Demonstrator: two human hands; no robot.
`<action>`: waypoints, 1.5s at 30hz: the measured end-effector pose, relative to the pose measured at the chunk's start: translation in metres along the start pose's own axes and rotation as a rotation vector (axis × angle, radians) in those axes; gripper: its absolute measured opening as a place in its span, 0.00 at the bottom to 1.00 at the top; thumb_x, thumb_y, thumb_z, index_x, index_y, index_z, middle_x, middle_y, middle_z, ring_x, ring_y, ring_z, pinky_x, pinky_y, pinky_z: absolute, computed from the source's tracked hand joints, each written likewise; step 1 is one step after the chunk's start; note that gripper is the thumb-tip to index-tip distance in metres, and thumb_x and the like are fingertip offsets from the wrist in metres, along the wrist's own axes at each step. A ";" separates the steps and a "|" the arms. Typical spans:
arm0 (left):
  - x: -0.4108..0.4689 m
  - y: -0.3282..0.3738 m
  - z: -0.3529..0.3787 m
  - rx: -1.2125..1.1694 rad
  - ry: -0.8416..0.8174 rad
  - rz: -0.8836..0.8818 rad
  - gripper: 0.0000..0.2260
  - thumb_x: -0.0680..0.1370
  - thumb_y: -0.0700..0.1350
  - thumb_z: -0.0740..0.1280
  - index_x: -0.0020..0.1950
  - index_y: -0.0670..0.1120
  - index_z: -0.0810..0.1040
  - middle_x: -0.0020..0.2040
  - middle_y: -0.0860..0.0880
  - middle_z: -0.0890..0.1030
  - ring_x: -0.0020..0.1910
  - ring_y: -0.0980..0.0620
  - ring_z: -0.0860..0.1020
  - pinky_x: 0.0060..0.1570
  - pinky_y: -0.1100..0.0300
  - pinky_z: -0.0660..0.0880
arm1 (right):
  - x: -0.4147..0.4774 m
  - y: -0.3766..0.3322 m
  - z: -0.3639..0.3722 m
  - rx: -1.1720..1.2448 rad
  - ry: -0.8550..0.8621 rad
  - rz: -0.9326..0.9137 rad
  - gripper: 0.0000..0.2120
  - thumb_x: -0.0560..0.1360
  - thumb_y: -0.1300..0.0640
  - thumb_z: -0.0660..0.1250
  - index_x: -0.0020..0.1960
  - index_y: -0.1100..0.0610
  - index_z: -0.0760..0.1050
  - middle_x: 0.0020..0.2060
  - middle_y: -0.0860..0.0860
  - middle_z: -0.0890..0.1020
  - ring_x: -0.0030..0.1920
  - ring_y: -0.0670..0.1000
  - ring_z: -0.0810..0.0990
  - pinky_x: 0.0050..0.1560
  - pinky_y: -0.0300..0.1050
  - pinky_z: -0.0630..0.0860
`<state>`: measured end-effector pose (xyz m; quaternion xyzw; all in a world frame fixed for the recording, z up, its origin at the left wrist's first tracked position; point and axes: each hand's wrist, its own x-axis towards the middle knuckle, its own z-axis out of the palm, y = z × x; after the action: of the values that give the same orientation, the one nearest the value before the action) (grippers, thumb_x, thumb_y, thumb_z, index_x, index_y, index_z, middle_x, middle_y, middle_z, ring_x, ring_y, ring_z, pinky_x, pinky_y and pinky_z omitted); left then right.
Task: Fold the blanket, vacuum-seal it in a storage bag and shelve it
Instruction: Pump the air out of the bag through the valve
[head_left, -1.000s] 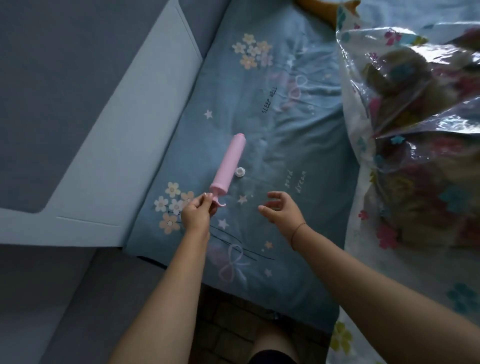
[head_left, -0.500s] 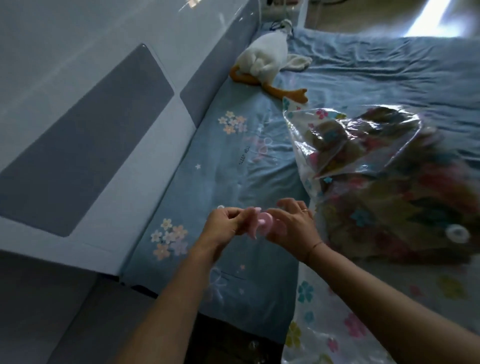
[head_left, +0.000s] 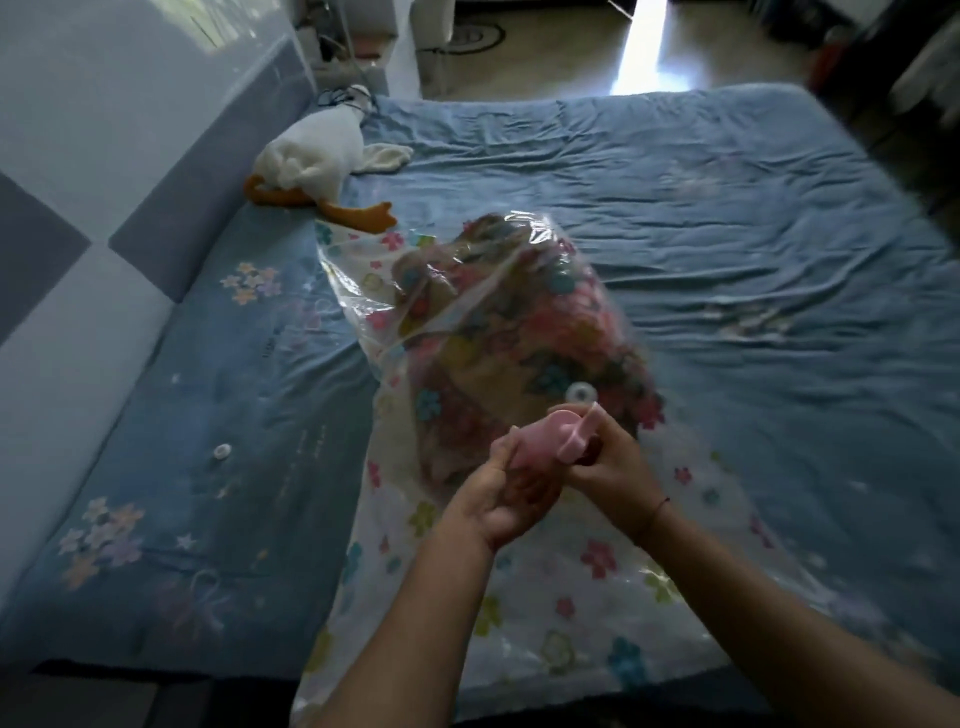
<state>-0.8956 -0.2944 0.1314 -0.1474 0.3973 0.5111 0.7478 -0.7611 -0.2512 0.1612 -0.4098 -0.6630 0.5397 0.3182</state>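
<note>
Left hand (head_left: 501, 499) and right hand (head_left: 615, 470) both grip the pink pump (head_left: 540, 441), just at 6 o'clock from the valve (head_left: 581, 391) on the bag (head_left: 571, 597) holding the blanket (head_left: 509, 332); seated crooked, it could leak air.

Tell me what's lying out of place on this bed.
A small white cap lies loose on the blue sheet, well left of the storage bag and its valve. It is likely the valve's lid and easy to lose.

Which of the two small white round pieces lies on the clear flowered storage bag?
The white plastic ring just beyond the pink pump; the other, a white cap, lies on the blue bedsheet, far left.
</note>
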 end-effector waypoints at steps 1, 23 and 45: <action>0.004 -0.010 0.013 -0.021 -0.018 -0.004 0.24 0.73 0.53 0.68 0.61 0.36 0.75 0.43 0.39 0.82 0.39 0.45 0.83 0.37 0.55 0.82 | -0.005 0.002 -0.016 0.022 0.005 0.020 0.25 0.57 0.50 0.76 0.53 0.49 0.75 0.47 0.53 0.81 0.46 0.48 0.81 0.46 0.43 0.79; 0.076 -0.030 0.131 -0.031 0.011 -0.068 0.20 0.83 0.45 0.58 0.70 0.33 0.67 0.52 0.38 0.80 0.41 0.43 0.77 0.23 0.54 0.77 | 0.042 0.031 -0.110 -0.139 0.355 0.297 0.08 0.73 0.62 0.70 0.51 0.54 0.78 0.39 0.50 0.79 0.38 0.55 0.82 0.36 0.55 0.82; 0.127 -0.031 0.099 -0.281 -0.103 -0.127 0.16 0.83 0.46 0.58 0.55 0.32 0.75 0.44 0.35 0.82 0.48 0.40 0.79 0.43 0.52 0.79 | 0.075 0.037 -0.109 -0.301 0.224 0.368 0.12 0.73 0.64 0.70 0.54 0.53 0.77 0.48 0.58 0.80 0.43 0.56 0.82 0.38 0.47 0.83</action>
<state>-0.8036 -0.1633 0.0943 -0.2491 0.2728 0.5202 0.7700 -0.6942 -0.1325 0.1470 -0.6237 -0.6106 0.4349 0.2215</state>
